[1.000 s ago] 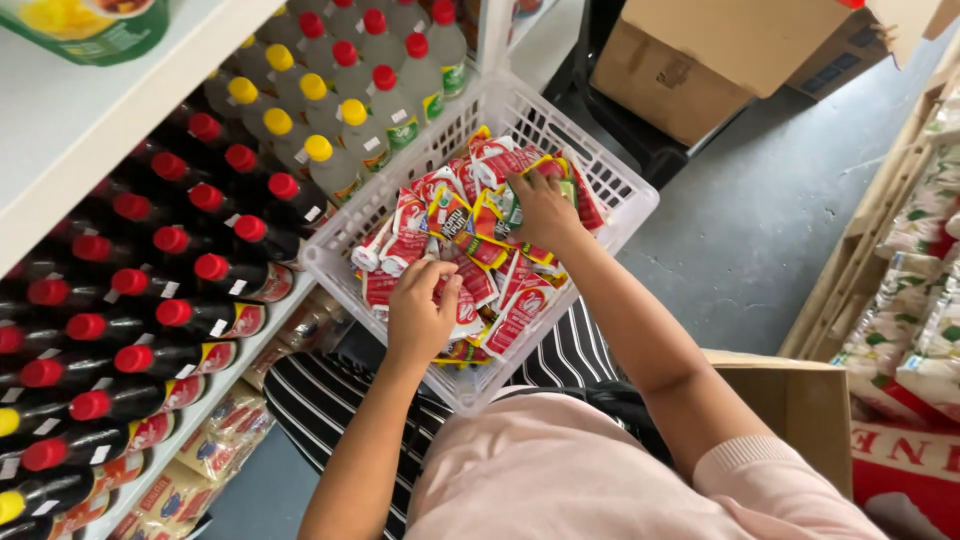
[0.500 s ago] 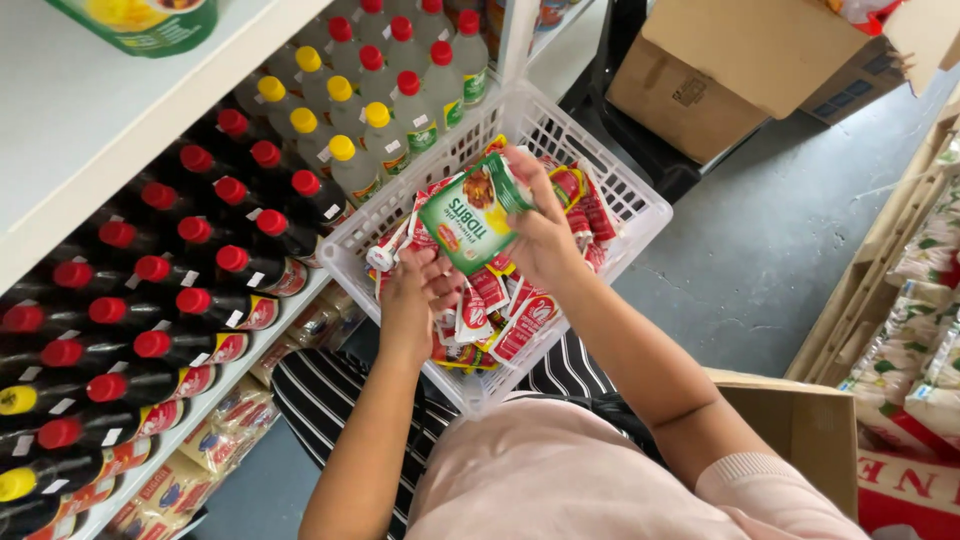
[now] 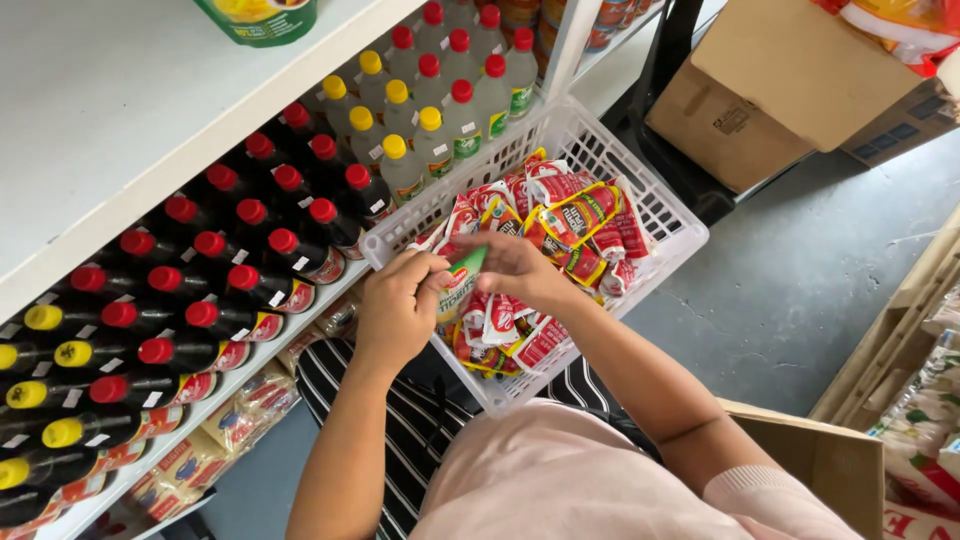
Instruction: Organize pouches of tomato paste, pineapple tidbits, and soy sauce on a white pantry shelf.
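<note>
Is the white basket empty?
No, the white basket is full of red sachets, and both hands hold a green packet over it.

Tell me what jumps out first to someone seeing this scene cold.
Dead centre, a white plastic basket heaped with red and yellow sachets rests on the person's lap. Over its near edge the left hand and right hand together pinch a green sachet. To the left, the white shelf shelters rows of dark bottles with red caps and some yellow-capped ones.
</note>
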